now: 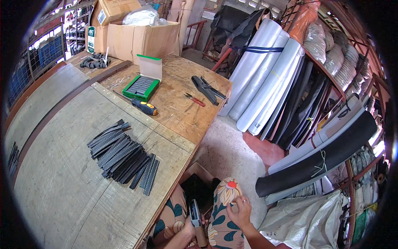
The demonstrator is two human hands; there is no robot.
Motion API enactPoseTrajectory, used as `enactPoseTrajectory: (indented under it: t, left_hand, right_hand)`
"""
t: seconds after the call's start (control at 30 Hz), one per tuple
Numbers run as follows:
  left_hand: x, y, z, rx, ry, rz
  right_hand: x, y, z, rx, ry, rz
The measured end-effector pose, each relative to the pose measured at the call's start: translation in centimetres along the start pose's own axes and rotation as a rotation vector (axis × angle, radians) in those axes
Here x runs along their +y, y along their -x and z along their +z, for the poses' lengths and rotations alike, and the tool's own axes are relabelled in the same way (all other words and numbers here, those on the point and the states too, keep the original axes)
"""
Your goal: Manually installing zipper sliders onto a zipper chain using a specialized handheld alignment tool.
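Note:
My left hand (pixel 190 230) is closed around a metal stapler-like tool (pixel 195 212), held upright over my lap with its silver and dark end up. A brown strip (pixel 201 237) shows beside the tool; I cannot tell whether it is part of it. My right hand (pixel 240 212) hovers by my right knee, fingers loosely bent and apart from the thumb, with nothing visible in them. A ring is on one finger. To the left on the table lies a heap of short black strips (pixel 120 151) with pale stitch-like marks along them.
On the table (pixel 58 182) are an open green staple box (pixel 141 86), a yellow-black screwdriver (pixel 144 107), red-handled snips (pixel 194 99) and a black plier-type tool (pixel 206 89). Cardboard boxes (pixel 143 39) stand behind. Plastic-wrapped rolls (pixel 265 79) and a black roll (pixel 319 155) lean at right.

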State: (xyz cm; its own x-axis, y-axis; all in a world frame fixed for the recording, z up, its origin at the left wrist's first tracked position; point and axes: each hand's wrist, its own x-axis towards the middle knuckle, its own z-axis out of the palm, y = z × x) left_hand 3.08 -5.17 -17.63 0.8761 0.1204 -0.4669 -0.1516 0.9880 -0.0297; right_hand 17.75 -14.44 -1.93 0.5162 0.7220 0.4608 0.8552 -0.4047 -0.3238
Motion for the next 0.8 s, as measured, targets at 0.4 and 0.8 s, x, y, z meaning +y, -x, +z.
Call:
enactPoseTrajectory:
  t: [0.4, 0.8]
  left_hand:
    - [0.2, 0.2, 0.9, 0.005, 0.002, -0.006]
    - [0.4, 0.1, 1.4, 0.14, 0.017, -0.131]
  right_hand:
    - [-0.7, -0.9, 0.7, 0.029, 0.069, -0.019]
    - [1.1, 2.4, 0.1, -0.219, -0.061, 0.149]
